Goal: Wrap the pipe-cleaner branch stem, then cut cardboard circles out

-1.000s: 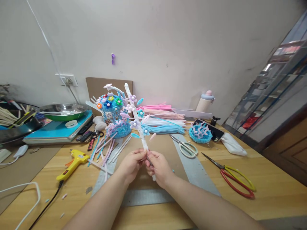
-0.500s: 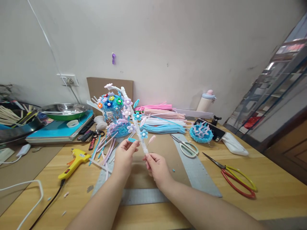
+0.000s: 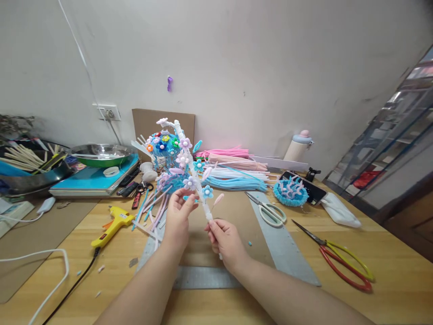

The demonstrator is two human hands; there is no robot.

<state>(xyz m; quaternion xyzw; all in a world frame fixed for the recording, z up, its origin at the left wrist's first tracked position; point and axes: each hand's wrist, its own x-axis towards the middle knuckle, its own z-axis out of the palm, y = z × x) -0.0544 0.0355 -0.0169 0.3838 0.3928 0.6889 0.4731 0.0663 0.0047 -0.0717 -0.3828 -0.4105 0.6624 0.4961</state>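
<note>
A white wrapped stem [image 3: 193, 169] with lilac, pink and blue flowers stands upright, leaning slightly left, over the brown board. My right hand [image 3: 226, 241] is closed round its lower end. To the left of the stem, my left hand [image 3: 179, 211] pinches a small blue leaf-like piece [image 3: 190, 197], partly hidden by the fingers. A pink bud [image 3: 219, 199] sticks out on the stem's right side. Behind the stem is a blue domed piece covered with colourful flowers [image 3: 162, 148].
Yellow glue gun [image 3: 116, 225] at left; white-handled scissors [image 3: 271, 214], red-and-yellow scissors [image 3: 348, 266] and a blue ring-shaped piece [image 3: 290, 192] at right. Bundles of pipe cleaners [image 3: 233, 180] lie behind. Metal bowls [image 3: 101, 153] stand at the back left.
The view has shifted, so things on the table appear further right. The lower tip of the stem now shows below my right hand. The blue piece is more covered by my left fingers.
</note>
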